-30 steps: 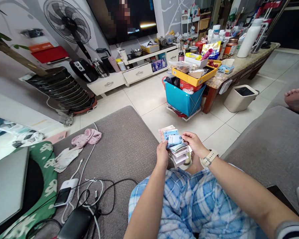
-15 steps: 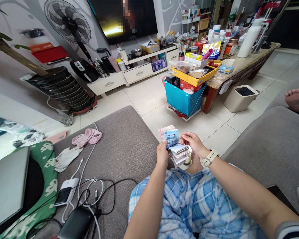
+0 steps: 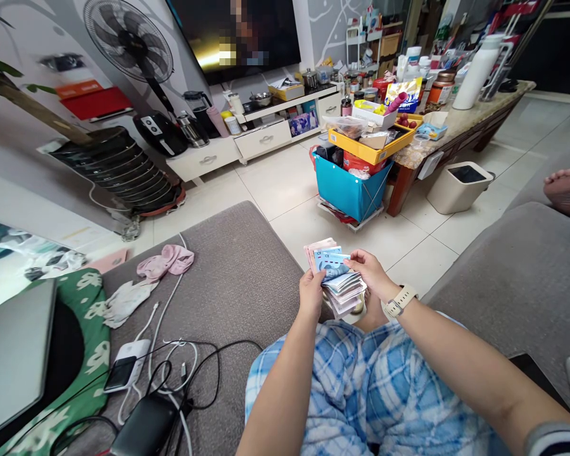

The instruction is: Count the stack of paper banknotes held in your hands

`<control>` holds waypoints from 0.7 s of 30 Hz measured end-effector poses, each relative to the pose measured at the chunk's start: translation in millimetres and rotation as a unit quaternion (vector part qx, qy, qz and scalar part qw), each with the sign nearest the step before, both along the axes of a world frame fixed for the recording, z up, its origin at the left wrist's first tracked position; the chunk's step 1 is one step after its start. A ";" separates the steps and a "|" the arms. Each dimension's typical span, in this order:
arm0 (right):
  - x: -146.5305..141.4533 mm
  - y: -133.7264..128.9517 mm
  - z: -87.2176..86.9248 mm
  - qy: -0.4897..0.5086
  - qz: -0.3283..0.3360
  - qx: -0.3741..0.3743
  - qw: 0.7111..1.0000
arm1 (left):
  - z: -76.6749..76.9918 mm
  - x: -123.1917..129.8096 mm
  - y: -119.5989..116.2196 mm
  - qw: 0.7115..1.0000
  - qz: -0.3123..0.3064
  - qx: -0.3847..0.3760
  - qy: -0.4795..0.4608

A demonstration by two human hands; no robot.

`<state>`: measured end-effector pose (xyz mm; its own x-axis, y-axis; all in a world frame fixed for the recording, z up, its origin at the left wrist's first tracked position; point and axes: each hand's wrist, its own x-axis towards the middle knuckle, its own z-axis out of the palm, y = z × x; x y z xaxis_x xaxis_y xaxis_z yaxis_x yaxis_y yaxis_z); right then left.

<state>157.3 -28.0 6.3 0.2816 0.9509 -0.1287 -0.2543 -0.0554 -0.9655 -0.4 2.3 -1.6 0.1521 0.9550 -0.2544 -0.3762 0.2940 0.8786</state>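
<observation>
Banknotes [image 3: 341, 285]: gripped by both hands.
Left hand [image 3: 311, 294]: closed on stack, 9 o'clock side.
Right hand [image 3: 373, 273]: top note pinched, 3 o'clock side.

Bright, even indoor light; soft shadows. Glare on the glossy black television screen [image 3: 237, 35] at twelve o'clock. Edges bend, fisheye-like, slightly blurred.

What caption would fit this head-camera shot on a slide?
Seated on a grey sofa, a person holds a stack of banknotes in the left hand while the right hand pinches the top blue note.
</observation>
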 end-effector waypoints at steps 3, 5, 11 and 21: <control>0.4 -0.2 0.1 -0.010 0.008 0.000 1.000 | -0.6 -0.3 -0.1 1.000 -0.007 -0.001 0.005; 0.4 -0.6 0.8 -0.011 0.006 0.003 1.000 | -1.1 -0.3 0.1 1.000 -0.008 0.000 0.005; 0.2 -1.1 2.0 -0.009 0.012 -0.001 1.000 | 1.0 -0.6 0.6 1.000 0.014 -0.002 0.016; 0.1 -0.2 -1.4 0.003 0.025 0.006 1.000 | 1.2 -1.3 0.8 0.999 0.025 0.002 0.031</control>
<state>157.4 -28.3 4.9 0.2336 0.9651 -0.1180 -0.2571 -0.0558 -0.9648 -1.6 3.1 -0.4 0.0893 0.9620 -0.2582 -0.3356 0.2731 0.9015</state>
